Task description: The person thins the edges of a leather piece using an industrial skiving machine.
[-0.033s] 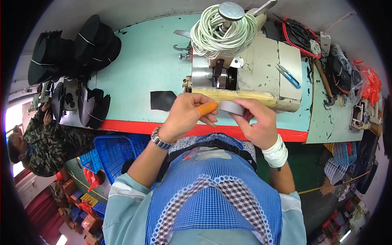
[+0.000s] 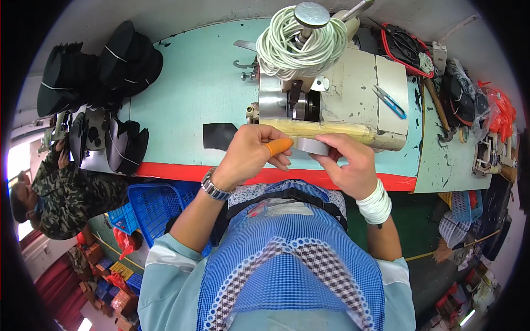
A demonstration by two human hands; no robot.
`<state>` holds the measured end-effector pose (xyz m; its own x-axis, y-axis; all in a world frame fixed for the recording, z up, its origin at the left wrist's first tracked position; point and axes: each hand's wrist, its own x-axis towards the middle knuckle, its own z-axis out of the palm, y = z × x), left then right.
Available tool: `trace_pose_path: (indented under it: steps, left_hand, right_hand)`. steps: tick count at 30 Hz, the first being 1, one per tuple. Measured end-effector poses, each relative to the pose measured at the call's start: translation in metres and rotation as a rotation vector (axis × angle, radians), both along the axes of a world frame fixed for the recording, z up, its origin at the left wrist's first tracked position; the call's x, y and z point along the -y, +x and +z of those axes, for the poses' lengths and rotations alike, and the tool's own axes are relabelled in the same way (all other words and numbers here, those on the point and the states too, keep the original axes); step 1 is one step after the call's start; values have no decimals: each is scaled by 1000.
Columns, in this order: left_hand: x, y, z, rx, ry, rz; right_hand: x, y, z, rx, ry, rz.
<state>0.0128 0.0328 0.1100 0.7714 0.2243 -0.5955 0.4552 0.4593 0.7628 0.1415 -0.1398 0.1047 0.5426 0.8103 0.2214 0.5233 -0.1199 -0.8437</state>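
Just in front of the sewing machine (image 2: 353, 83), both my hands meet on a small grey curved piece (image 2: 312, 146). My left hand (image 2: 251, 154) wears a wristwatch and an orange finger cot, and its fingertips pinch the piece's left end. My right hand (image 2: 350, 165), with a white band wound round the wrist, grips the piece from the right and below. A flat black piece of material (image 2: 219, 135) lies on the turquoise table (image 2: 187, 83) just left of my left hand.
A coil of white cord (image 2: 298, 44) sits on top of the machine, and blue snips (image 2: 390, 102) lie on its bed. Stacks of black hat parts (image 2: 99, 66) fill the table's left end. Tools clutter the right end. A person in camouflage clothing (image 2: 66, 193) and blue baskets (image 2: 146, 207) are lower left.
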Motion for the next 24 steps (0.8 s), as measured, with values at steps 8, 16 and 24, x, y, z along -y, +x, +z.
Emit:
trace_pose_path:
  steps: [8, 16, 24]
  left_hand:
    - [-19, 18, -9, -16, 227, -92]
    - [-32, 30, -26, -190, 414, -127]
    - [-38, 46, -17, -247, 530, -173]
  right_hand:
    - [-21, 34, -8, -123, -78, 103]
    - [-26, 33, -16, 13, -163, 43]
    - [-36, 27, -10, 263, -243, 43]
